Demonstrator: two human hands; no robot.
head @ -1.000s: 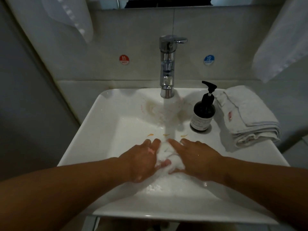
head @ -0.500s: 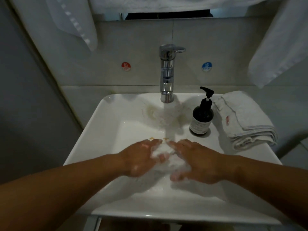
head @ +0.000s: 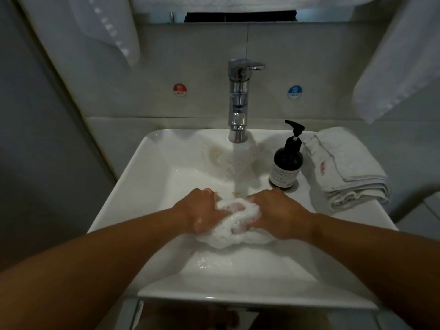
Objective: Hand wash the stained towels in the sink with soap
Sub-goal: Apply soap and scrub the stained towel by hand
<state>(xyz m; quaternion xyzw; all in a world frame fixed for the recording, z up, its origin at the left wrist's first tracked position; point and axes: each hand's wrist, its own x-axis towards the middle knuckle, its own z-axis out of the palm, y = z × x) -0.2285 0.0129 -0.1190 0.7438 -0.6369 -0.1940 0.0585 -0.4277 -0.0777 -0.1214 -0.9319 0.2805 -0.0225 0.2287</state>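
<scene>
Soapy towel (head: 234, 222): bunched and lathered at frame centre, over the sink (head: 152, 186) basin, at the foot of the water stream (head: 241, 167).
Left hand (head: 202, 211), right hand (head: 279, 214): both curled tight round the towel's ends.
Risks: the running tap (head: 239, 98) probably rinses the lather off before any stain lifts. Suds make the grip slippery. Hard rubbing could splash the folded stained towels (head: 352, 167) and soap bottle (head: 287, 163), centre right on the rim.
</scene>
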